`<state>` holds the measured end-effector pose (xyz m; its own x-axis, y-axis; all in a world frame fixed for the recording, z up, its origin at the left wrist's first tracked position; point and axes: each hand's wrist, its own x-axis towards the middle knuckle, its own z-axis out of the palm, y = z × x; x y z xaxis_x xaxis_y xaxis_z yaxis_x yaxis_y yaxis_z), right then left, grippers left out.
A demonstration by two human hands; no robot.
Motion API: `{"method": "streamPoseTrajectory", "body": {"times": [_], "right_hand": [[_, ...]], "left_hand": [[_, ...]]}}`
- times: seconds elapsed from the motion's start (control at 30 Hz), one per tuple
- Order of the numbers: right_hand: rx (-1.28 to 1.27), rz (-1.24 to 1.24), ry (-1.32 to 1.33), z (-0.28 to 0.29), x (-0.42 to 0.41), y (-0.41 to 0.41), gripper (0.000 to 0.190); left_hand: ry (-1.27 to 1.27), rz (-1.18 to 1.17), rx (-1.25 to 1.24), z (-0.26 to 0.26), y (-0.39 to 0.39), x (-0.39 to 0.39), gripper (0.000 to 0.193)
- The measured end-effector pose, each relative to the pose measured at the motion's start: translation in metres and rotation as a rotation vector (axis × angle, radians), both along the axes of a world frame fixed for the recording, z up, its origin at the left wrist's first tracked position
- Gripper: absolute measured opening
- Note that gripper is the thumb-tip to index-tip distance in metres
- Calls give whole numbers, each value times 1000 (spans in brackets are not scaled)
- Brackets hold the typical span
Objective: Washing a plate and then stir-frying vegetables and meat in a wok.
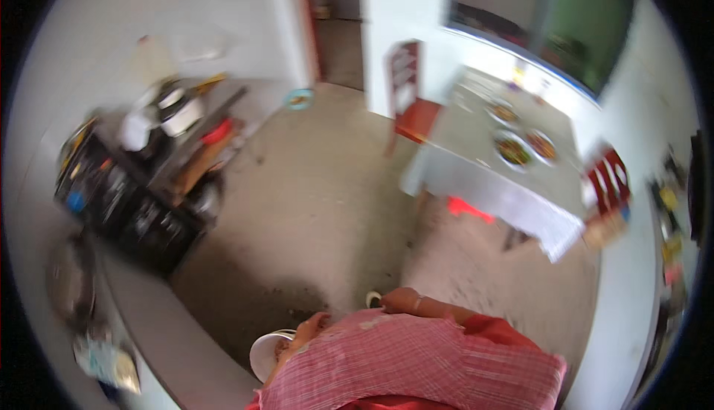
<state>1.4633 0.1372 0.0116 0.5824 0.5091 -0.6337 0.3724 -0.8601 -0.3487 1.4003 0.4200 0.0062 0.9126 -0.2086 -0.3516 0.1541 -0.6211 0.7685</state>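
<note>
My left hand (pixel 313 325) is low in the picture, in front of the checked apron (pixel 379 360). It grips a white bowl (pixel 262 353), and a second rim shows beside the first, so the bowls may be stacked. My forearm covers part of the bowl. To the right, my right hand (pixel 397 300) is held against the apron's upper edge, with a bracelet at the wrist. A small pale curved object (pixel 373 299) shows just beyond its fingers; whether the hand holds it is unclear.
At the right, a cloth-covered table (pixel 468 114) bears several dishes of food (pixel 512 151). Red wooden chairs (pixel 418 120) stand beside it, with a red stool (pixel 469 209) underneath. A black stove (pixel 139 214) and a rice cooker (pixel 179 111) are at left. A blue dish (pixel 299 99) lies near the doorway.
</note>
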Motion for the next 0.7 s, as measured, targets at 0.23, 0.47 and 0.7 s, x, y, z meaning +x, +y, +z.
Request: {"method": "streamPoseTrajectory", "body": {"times": [0.23,0.47,0.7], "right_hand": [[337,283,-191,-11,143,36,27],[427,427,2,13,230,171,30],[517,510,24,47,301,314,31]], "left_hand": [[42,276,200,-9,54,-11,50],[210,407,506,-77,110,-1,45],[82,389,421,-70,214,57,44]]}}
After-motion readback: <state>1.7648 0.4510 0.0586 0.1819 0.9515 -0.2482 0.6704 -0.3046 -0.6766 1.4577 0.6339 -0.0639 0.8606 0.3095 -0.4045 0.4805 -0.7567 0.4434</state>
